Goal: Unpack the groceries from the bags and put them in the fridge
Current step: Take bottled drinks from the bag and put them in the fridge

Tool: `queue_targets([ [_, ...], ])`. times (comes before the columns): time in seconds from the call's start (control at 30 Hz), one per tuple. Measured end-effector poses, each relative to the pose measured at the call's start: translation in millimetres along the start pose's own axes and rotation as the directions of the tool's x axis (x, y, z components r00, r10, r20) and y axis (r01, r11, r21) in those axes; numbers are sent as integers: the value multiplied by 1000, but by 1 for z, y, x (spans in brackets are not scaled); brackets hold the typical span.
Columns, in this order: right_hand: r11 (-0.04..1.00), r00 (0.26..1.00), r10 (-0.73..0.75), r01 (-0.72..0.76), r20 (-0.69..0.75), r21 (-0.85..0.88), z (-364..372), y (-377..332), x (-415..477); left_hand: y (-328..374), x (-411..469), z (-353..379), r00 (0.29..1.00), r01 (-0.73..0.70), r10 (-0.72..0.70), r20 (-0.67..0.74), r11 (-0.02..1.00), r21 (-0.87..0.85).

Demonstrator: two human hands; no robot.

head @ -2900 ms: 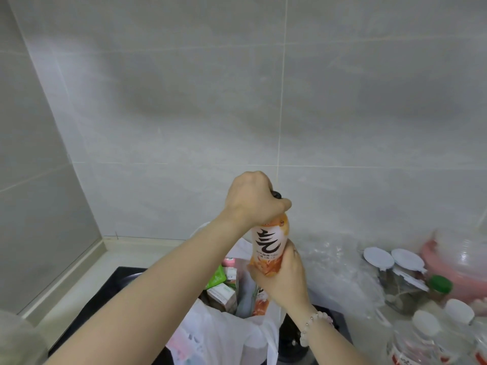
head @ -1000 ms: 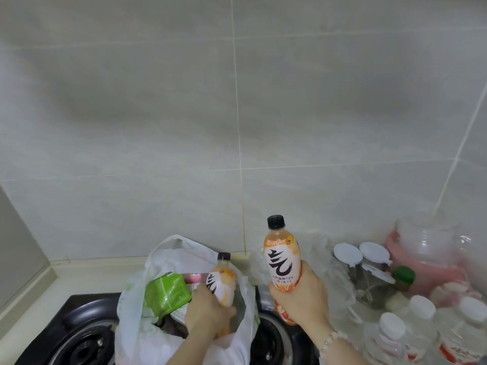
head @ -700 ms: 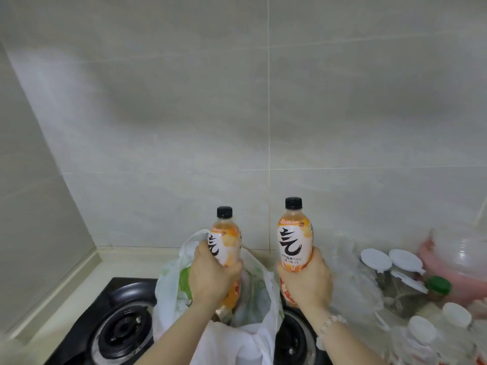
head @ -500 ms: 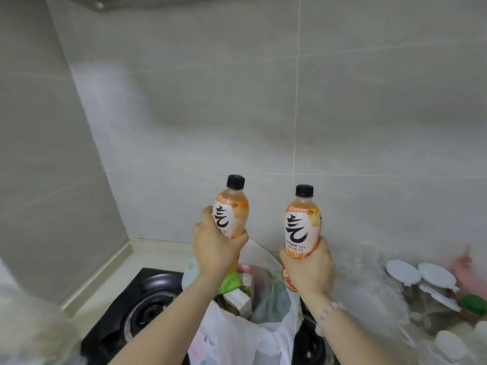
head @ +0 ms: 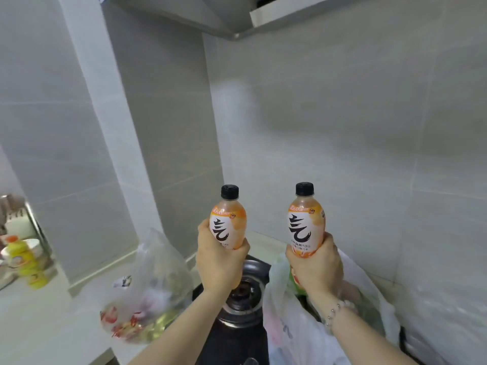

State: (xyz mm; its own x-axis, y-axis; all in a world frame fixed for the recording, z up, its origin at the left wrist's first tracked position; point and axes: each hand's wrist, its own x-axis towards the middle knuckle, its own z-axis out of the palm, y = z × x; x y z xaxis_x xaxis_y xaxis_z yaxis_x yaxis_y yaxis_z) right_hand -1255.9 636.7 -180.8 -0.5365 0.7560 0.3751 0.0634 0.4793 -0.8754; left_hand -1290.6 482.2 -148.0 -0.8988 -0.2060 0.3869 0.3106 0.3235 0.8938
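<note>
I hold two orange drink bottles with black caps upright in front of the tiled wall. My left hand (head: 220, 262) grips the lower half of the left bottle (head: 228, 222). My right hand (head: 315, 264) grips the lower half of the right bottle (head: 305, 222). Both bottles are lifted clear above the white grocery bag (head: 287, 325), which sits open on the stove below my right hand with green items inside. A second, clear plastic bag (head: 147, 291) with groceries stands on the counter to the left.
A black gas stove (head: 241, 306) lies under and between the bags. A range hood (head: 237, 19) hangs overhead. On the far left stand a yellow bottle (head: 26, 262) and a metal dish rack (head: 34, 227). Crinkled clear plastic (head: 442, 312) lies at the right.
My left hand pulled a second orange bottle out of the white bag and raised it beside the first. The view swung left, bringing the clear bag and the range hood into sight.
</note>
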Motion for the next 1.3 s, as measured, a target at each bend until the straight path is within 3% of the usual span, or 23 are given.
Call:
queue_targets([
  [0.27, 985, 959, -162, 144, 234, 95, 59, -59, -63, -13, 6, -109, 961, 20, 11, -278, 994, 109],
  [0.57, 912, 805, -402, 312, 437, 265, 91, -129, -157, -23, -19, -242, 889, 20, 115, -442, 957, 288],
  [0.67, 879, 726, -475, 361, 498, 311, 97, -152, -188, -25, -44, -301, 882, 50, 161, -443, 903, 427],
  [0.83, 798, 565, -595, 499, 572, 337, 103, -205, -253, -21, -102, -416, 870, 147, 271, -411, 654, 742],
  [0.97, 696, 436, -704, 578, 560, 425, 104, -244, -315, -4, -163, -497, 899, 155, 353, -260, 300, 941],
  [1.07, 595, 334, -788, 632, 518, 497, 102, -275, -366, 16, -207, -544, 886, 200, 412, -211, 72, 977],
  [1.3, 345, 189, -938, 599, 292, 722, 75, -335, -484, 72, -299, -624, 808, 435, 504, -304, -162, 886],
])
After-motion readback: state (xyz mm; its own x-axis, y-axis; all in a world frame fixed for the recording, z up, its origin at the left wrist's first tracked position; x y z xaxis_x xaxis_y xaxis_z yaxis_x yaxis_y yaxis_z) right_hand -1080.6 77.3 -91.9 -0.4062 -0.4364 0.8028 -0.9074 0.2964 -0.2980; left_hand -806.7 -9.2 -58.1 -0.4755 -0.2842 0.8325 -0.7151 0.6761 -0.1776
